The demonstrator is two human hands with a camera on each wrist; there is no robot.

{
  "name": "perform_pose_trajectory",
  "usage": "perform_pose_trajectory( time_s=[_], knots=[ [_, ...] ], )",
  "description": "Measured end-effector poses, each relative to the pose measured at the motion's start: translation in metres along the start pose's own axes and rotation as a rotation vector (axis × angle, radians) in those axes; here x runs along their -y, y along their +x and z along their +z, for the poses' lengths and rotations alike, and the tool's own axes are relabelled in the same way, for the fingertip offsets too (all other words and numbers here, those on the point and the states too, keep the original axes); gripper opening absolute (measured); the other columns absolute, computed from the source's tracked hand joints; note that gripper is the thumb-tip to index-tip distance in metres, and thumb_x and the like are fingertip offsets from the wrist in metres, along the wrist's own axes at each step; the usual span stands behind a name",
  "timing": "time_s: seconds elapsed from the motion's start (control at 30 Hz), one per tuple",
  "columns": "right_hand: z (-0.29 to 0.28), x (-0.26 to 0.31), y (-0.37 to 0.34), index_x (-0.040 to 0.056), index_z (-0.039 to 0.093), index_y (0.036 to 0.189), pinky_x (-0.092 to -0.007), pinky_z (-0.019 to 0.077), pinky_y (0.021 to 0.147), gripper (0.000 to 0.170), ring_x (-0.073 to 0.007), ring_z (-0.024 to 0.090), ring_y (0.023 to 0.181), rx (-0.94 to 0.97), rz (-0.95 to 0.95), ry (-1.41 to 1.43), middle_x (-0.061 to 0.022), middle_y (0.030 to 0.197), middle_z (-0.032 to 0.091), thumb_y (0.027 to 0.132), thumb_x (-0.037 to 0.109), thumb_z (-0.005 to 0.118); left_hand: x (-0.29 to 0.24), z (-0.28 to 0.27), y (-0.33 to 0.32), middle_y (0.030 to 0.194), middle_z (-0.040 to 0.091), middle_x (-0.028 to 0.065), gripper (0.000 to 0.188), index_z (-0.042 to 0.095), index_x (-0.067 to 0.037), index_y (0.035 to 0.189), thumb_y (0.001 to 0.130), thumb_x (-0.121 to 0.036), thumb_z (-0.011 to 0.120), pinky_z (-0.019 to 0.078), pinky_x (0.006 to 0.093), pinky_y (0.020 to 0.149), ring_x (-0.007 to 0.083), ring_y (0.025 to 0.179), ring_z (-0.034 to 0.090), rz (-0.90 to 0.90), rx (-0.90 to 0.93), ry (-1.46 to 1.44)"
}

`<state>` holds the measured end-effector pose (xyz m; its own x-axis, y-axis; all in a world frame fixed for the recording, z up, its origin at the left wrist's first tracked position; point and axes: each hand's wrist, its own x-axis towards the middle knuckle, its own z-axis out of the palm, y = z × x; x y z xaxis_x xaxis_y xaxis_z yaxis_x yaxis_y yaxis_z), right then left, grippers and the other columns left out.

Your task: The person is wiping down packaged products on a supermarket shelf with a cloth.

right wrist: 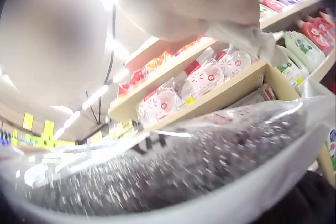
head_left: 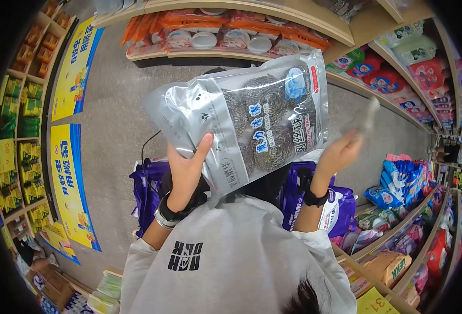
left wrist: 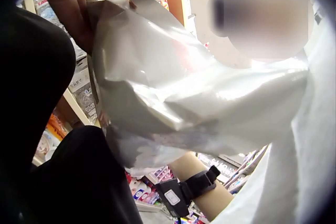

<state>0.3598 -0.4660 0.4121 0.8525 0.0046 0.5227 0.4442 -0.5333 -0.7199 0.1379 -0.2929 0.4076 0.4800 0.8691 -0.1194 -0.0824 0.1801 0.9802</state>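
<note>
A large clear and silver bag of steel wool scouring balls is held up in front of the person's chest, tilted. The left hand grips its lower left edge, with the thumb lying over the silver front. In the left wrist view, the bag's shiny pale back fills the middle. Off the bag's right side, the right hand pinches a small, crumpled whitish cloth-like piece, blurred in the head view. In the right wrist view this limp piece hangs from the fingers, above the dark scouring balls.
Purple packages lie at both sides of the person's legs. A shelf with bagged white bowls stands ahead, and shelves of detergent bottles run along the right. Yellow and blue posters lie on the grey floor at left.
</note>
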Motion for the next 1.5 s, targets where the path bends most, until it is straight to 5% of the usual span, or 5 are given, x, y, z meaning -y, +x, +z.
perform_pose_trajectory(
  time_s=[0.13,0.57,0.73,0.93,1.5],
  knots=[
    [0.019,0.025,-0.034,-0.0023,0.039,0.141,-0.0463,0.0211,0.113,0.046,-0.0343,0.031,0.14,0.528,-0.425,-0.221,-0.0219,0.149,0.034,0.095,0.003,0.039,-0.001,0.0,-0.002,0.115,0.058,0.0137,0.052,0.046,0.005,0.124,0.084,-0.015,0.073,0.0457,0.0299,0.089,0.0174,0.102,0.058,-0.003,-0.005,0.005],
    [-0.017,0.1,-0.085,-0.0038,0.051,0.13,-0.0446,0.0241,0.113,0.046,-0.0322,0.039,0.136,1.344,-0.143,0.75,-0.0192,0.139,0.049,0.085,0.001,0.045,0.006,0.004,-0.006,0.111,0.059,0.0119,0.051,0.048,0.004,0.119,0.082,-0.016,0.076,0.0452,0.0298,0.087,0.0161,0.099,0.058,-0.024,-0.111,0.145],
    [-0.02,0.09,-0.026,-0.0003,0.046,0.13,-0.0407,0.0434,0.102,0.044,-0.027,0.054,0.119,0.477,0.635,1.225,-0.0175,0.13,0.054,0.099,0.031,0.047,-0.004,0.007,-0.011,0.11,0.059,0.0125,0.05,0.047,0.003,0.12,0.082,-0.013,0.075,0.0456,0.0312,0.087,0.0175,0.099,0.058,0.094,-0.064,0.049],
    [0.009,0.034,0.051,-0.0007,0.052,0.127,-0.0344,0.0419,0.096,0.034,-0.0209,0.056,0.109,-0.005,-0.313,0.09,-0.0142,0.125,0.058,0.101,0.019,0.042,-0.004,0.009,-0.019,0.11,0.059,0.0122,0.05,0.047,0.003,0.12,0.081,-0.01,0.075,0.0455,0.0308,0.086,0.0173,0.099,0.058,0.135,-0.012,0.051],
    [0.019,0.126,-0.052,0.0003,0.059,0.106,-0.0445,0.0401,0.104,0.028,-0.0319,0.054,0.123,0.904,-0.855,0.509,-0.0172,0.127,0.06,0.078,-0.001,0.055,0.001,0.011,-0.025,0.108,0.062,0.0123,0.047,0.053,0.005,0.115,0.077,-0.008,0.077,0.0461,0.0328,0.087,0.0185,0.098,0.06,0.3,-0.011,0.032]
  ],
)
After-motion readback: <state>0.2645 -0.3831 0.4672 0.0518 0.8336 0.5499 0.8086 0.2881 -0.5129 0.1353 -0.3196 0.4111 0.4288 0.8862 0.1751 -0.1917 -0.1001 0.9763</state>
